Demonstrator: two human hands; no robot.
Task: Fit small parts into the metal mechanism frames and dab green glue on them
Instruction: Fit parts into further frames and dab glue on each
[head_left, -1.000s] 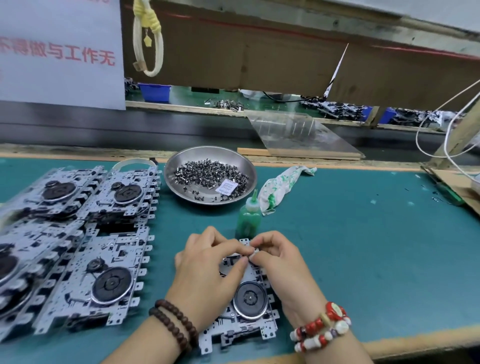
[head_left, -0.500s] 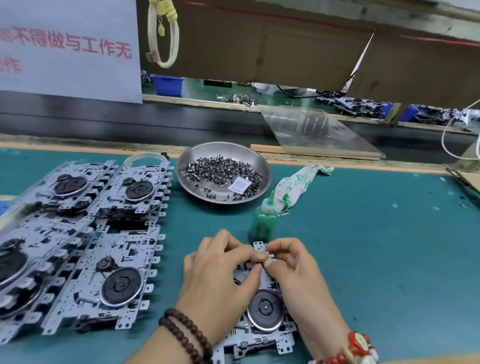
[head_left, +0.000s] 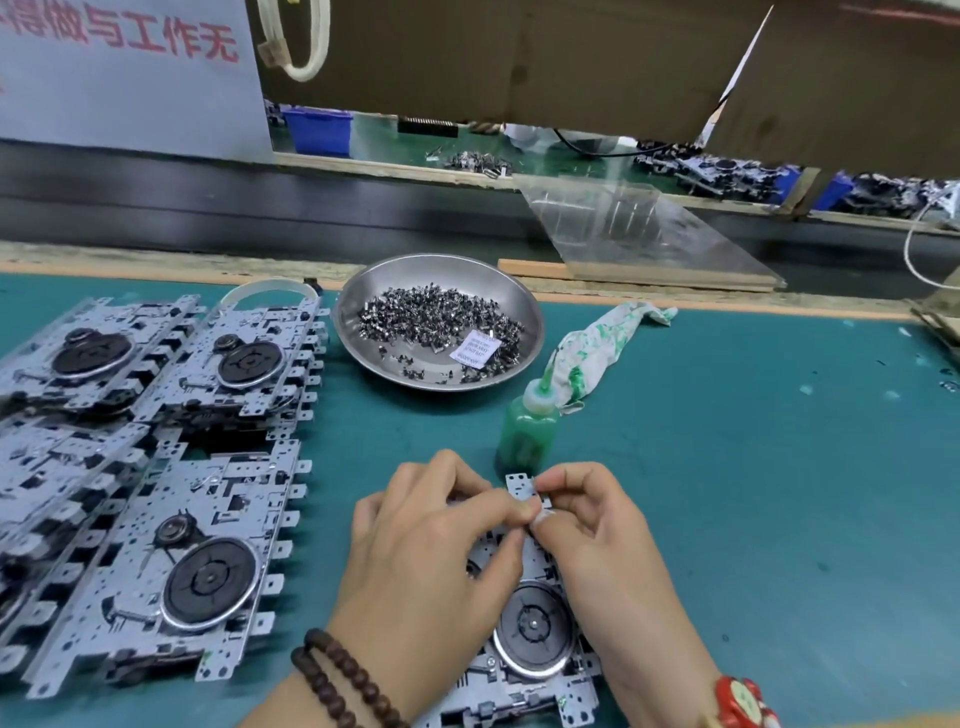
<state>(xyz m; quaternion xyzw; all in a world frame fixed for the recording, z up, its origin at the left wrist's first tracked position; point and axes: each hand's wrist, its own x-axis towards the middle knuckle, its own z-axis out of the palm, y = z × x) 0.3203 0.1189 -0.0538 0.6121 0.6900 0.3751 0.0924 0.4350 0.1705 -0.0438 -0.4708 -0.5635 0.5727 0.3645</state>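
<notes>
A metal mechanism frame (head_left: 535, 639) with a black flywheel lies on the green mat in front of me. Both hands work at its far end. My left hand (head_left: 431, 545) curls over the frame, thumb and forefinger pinching toward a small part (head_left: 540, 512). My right hand (head_left: 587, 525) pinches that same small part against the frame's upper edge. The part is mostly hidden by my fingertips. A green glue bottle (head_left: 527, 431) stands upright just beyond my hands. A steel dish (head_left: 363, 312) holds several small dark parts.
Several stacked mechanism frames (head_left: 156, 561) cover the mat at the left. A glue-stained rag (head_left: 597, 348) lies right of the dish. A clear plastic sheet (head_left: 639, 228) leans at the back. The conveyor runs behind the bench edge.
The view has shifted so everything sits further right and lower. Both hands stay pinched at the frame's far end with only small finger movements.
</notes>
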